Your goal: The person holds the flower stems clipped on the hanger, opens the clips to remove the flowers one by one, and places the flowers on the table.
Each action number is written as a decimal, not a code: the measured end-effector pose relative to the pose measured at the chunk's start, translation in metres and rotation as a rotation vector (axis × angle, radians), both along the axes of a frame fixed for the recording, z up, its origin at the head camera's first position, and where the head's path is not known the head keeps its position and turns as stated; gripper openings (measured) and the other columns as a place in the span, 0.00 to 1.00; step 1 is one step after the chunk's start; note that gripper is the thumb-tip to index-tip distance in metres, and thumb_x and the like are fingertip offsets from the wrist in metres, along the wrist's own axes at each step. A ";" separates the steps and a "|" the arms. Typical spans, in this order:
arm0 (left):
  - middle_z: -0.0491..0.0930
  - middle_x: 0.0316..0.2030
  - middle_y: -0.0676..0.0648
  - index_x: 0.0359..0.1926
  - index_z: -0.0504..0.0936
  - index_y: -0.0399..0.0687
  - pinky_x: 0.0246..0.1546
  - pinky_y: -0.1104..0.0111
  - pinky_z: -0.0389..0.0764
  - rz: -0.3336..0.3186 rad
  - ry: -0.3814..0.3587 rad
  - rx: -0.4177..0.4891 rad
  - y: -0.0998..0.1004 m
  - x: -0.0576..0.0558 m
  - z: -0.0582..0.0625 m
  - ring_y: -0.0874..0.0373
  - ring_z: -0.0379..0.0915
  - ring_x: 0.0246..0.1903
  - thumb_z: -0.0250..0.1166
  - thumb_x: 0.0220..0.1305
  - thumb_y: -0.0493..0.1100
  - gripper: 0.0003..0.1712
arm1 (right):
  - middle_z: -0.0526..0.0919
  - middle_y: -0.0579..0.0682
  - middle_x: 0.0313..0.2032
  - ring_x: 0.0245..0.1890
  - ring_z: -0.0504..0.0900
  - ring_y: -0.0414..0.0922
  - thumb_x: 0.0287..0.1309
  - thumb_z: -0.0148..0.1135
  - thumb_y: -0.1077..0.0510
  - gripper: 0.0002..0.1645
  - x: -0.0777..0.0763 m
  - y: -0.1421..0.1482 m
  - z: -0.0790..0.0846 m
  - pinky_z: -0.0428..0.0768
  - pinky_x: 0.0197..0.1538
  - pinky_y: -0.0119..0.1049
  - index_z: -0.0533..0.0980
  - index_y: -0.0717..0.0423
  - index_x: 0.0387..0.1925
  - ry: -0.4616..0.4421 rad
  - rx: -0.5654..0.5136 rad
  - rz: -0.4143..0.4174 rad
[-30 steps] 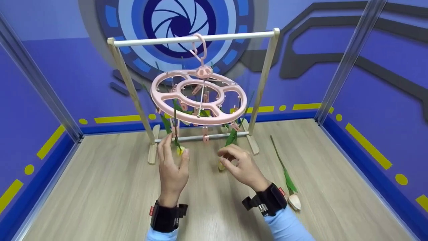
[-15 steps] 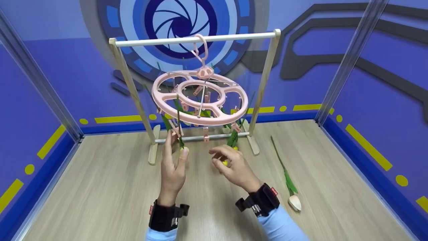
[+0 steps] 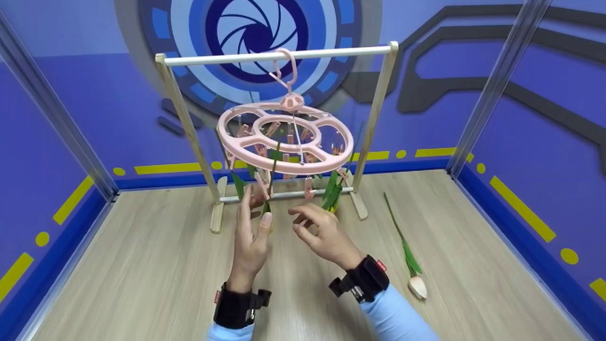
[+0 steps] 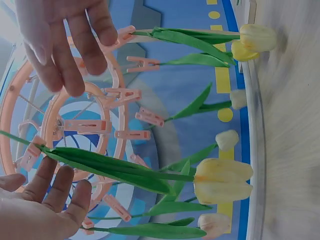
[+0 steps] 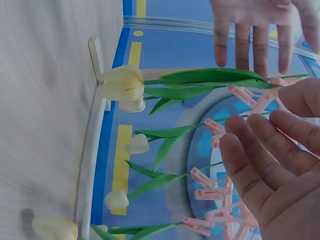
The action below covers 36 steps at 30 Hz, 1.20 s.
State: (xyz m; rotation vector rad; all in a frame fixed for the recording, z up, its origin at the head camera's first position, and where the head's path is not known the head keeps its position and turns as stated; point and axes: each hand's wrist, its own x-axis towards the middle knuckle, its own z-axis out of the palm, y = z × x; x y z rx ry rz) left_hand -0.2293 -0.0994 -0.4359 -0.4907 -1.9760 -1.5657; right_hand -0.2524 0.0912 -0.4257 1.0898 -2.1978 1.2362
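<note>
A round pink clip hanger (image 3: pixel 244 150) hangs from a wooden stand, with several artificial tulips clipped head down. My left hand (image 3: pixel 251 241) is beside the nearest hanging tulip, its fingers extended. In the left wrist view, the fingertips are right at that pale yellow tulip (image 4: pixel 222 181), near the pink clip (image 4: pixel 32 155) on its stem. My right hand (image 3: pixel 326 234) is to the right with fingers loosely bent and nothing in its grasp. Both hands also show in the right wrist view, on either side of the clipped stem. My left thumb hides most of the flower in the head view.
The stand's white top rod (image 3: pixel 341 53) carries the hanger's hook. On the table to the right lies a loose white tulip (image 3: pixel 417 287). Another clipped tulip (image 3: pixel 334 192) hangs at the hanger's right side. Blue patterned panels (image 3: pixel 535 156) enclose the table.
The hanger has turned, carrying the nearest tulip to the right. My left hand has shifted right alongside it. My right hand has moved left, away from the right-hand tulip.
</note>
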 end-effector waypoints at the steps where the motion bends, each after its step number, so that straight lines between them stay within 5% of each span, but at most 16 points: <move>1: 0.67 0.68 0.33 0.80 0.49 0.32 0.62 0.43 0.70 -0.009 0.002 -0.002 0.001 0.000 0.001 0.40 0.67 0.65 0.54 0.76 0.37 0.39 | 0.85 0.57 0.47 0.40 0.87 0.48 0.66 0.63 0.70 0.17 0.000 -0.001 0.001 0.86 0.41 0.37 0.80 0.64 0.55 -0.008 0.003 0.000; 14: 0.71 0.66 0.40 0.81 0.52 0.40 0.59 0.46 0.75 -0.100 0.031 -0.036 0.011 0.004 0.002 0.46 0.69 0.63 0.54 0.75 0.36 0.38 | 0.83 0.61 0.53 0.42 0.87 0.52 0.66 0.64 0.68 0.24 -0.008 -0.015 0.008 0.87 0.42 0.44 0.75 0.65 0.63 -0.057 -0.002 -0.046; 18: 0.70 0.67 0.40 0.82 0.51 0.41 0.60 0.46 0.74 -0.126 0.030 -0.034 0.015 0.006 0.004 0.47 0.70 0.63 0.54 0.76 0.36 0.39 | 0.84 0.60 0.49 0.40 0.86 0.53 0.66 0.63 0.68 0.20 -0.009 -0.018 0.009 0.86 0.38 0.47 0.77 0.65 0.59 -0.036 -0.009 -0.081; 27: 0.74 0.64 0.42 0.82 0.50 0.42 0.58 0.45 0.74 -0.139 0.043 -0.048 0.021 0.010 0.006 0.49 0.71 0.62 0.55 0.75 0.37 0.40 | 0.84 0.53 0.34 0.31 0.82 0.45 0.68 0.64 0.65 0.04 -0.012 -0.021 0.011 0.81 0.31 0.35 0.81 0.62 0.41 0.026 -0.019 -0.182; 36: 0.75 0.61 0.42 0.81 0.52 0.40 0.55 0.47 0.76 -0.133 0.057 -0.059 0.027 0.008 0.006 0.49 0.73 0.59 0.58 0.74 0.38 0.40 | 0.81 0.52 0.28 0.25 0.76 0.41 0.65 0.65 0.68 0.03 -0.012 -0.016 0.007 0.77 0.27 0.37 0.79 0.61 0.34 0.034 -0.074 -0.196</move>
